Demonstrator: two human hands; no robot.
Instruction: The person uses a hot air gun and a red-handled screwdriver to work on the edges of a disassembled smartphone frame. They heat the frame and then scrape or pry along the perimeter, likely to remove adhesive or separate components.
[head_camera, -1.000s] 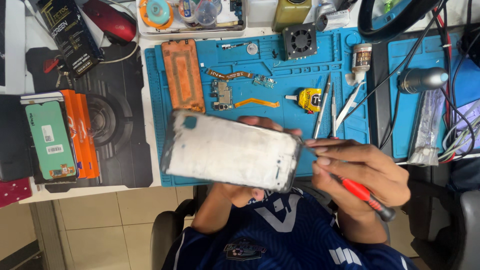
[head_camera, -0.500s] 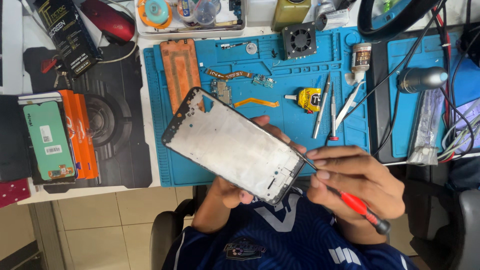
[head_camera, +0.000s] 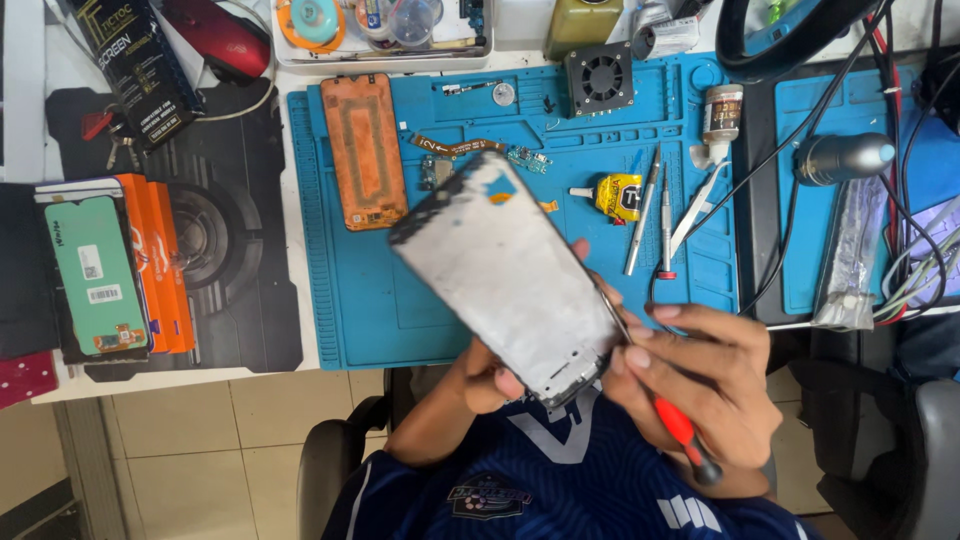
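Note:
My left hand (head_camera: 490, 375) grips the lower end of a white phone frame (head_camera: 505, 275) from beneath, tilting it up over the blue work mat (head_camera: 350, 300). Most of that hand is hidden behind the frame. My right hand (head_camera: 700, 375) holds a red-handled screwdriver (head_camera: 680, 430), and its metal tip touches the frame's lower right edge. An orange phone back cover (head_camera: 365, 150) lies on the mat's left part, with small flex parts (head_camera: 455, 148) beside it.
A glue tube (head_camera: 618, 195), tweezers (head_camera: 705, 205) and thin tools (head_camera: 645, 215) lie on the mat's right. A small fan (head_camera: 600, 80), a bottle (head_camera: 722, 115), a parts tray (head_camera: 385, 30), a green screen panel (head_camera: 95, 275) on orange boxes and cables (head_camera: 900, 160) surround it.
The phone frame has swung from nearly level to steeply tilted, its far end rising toward the mat. My right hand stayed at the frame's lower edge with the screwdriver.

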